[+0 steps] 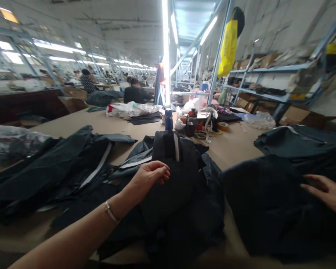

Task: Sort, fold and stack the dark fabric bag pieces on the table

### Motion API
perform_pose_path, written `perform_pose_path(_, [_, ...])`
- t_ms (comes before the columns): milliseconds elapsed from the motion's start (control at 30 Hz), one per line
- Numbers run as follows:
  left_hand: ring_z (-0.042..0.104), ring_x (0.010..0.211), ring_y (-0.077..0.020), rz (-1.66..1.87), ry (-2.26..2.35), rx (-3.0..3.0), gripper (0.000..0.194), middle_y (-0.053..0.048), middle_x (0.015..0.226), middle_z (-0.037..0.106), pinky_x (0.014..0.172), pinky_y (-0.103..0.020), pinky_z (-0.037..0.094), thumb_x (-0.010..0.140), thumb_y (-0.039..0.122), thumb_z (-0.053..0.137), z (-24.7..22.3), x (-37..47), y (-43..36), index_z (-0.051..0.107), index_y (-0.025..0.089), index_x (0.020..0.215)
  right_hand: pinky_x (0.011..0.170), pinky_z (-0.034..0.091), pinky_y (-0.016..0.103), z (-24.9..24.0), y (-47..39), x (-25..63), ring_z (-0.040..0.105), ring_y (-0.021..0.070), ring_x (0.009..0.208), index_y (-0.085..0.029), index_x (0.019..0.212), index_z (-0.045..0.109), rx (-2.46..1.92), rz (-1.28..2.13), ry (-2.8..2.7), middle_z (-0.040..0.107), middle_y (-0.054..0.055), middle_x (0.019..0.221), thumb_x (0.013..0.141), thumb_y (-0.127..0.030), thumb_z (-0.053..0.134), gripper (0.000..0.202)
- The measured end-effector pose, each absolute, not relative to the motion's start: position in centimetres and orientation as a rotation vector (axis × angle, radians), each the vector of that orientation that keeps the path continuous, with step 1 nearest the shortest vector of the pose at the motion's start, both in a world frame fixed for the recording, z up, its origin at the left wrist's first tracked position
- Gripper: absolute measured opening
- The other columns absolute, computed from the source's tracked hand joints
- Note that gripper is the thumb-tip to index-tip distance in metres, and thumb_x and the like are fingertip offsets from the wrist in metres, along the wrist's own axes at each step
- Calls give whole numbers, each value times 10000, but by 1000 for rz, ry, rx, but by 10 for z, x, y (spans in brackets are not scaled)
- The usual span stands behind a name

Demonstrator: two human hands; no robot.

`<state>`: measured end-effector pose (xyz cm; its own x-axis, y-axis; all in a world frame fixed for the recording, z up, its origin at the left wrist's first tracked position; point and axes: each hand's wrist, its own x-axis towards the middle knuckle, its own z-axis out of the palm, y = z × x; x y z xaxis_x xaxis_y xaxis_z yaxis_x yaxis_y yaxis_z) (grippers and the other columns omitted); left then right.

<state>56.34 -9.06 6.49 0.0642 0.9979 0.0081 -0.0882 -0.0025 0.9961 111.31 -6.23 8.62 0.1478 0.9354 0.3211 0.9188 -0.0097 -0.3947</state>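
Note:
My left hand (154, 172), a bracelet on its wrist, is over the middle pile of dark garments. Its fingers are curled together; whether any cloth is pinched in them is hidden. Just beyond it lies a black garment piece (182, 179) with a light grey strip (177, 147) near its top. At the right edge, my right hand (329, 192) is partly cut off by the frame. Thumb and forefinger are apart there, against a dark cloth piece (263, 198) whose edge looks blurred.
More dark garments with pale reflective strips (99, 166) cover the left of the table (64, 125). Another dark stack (302, 136) lies at the right. Behind are a blue post (168, 118), a dark cup (189, 129), tape (223, 126) and plastic bags. Co-workers sit farther back.

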Motion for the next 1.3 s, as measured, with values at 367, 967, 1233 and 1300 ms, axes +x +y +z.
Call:
perform_pose_path(367, [575, 684, -152, 1165, 1452, 1797, 206, -44, 742, 625, 627, -267, 454, 765, 312, 569, 58, 555, -55, 654, 134, 823, 1038, 257, 574, -84, -93, 989, 283, 339, 1335, -337, 1359, 426, -2178, -212, -2263, 328, 26, 1471, 824, -604, 396, 600])
perform_pose_path(967, [492, 671, -146, 725, 1529, 2623, 179, -33, 756, 524, 619, -276, 386, 889, 131, 403, 56, 573, -119, 549, 159, 789, 1003, 390, 371, 21, -77, 860, 485, 200, 1134, -173, 1167, 544, -1162, 170, -2101, 554, 98, 1172, 872, -327, 507, 334])
perform_pose_path(1233, [476, 815, -176, 664, 997, 2808, 167, -53, 852, 544, 747, -317, 411, 836, 71, 397, 22, 583, -197, 527, 174, 820, 913, 445, 286, 47, -109, 776, 555, 151, 1029, -176, 1128, 580, -841, 926, -2289, 600, 55, 1097, 870, -232, 521, 270])
perform_pose_path(1300, [478, 825, -181, 677, 983, 2833, 145, -58, 839, 540, 764, -327, 418, 840, 95, 411, 10, 581, -199, 531, 171, 812, 897, 454, 286, 46, -111, 766, 574, 153, 1004, -172, 1147, 585, -871, 1097, -2332, 622, 51, 1092, 862, -269, 536, 304])
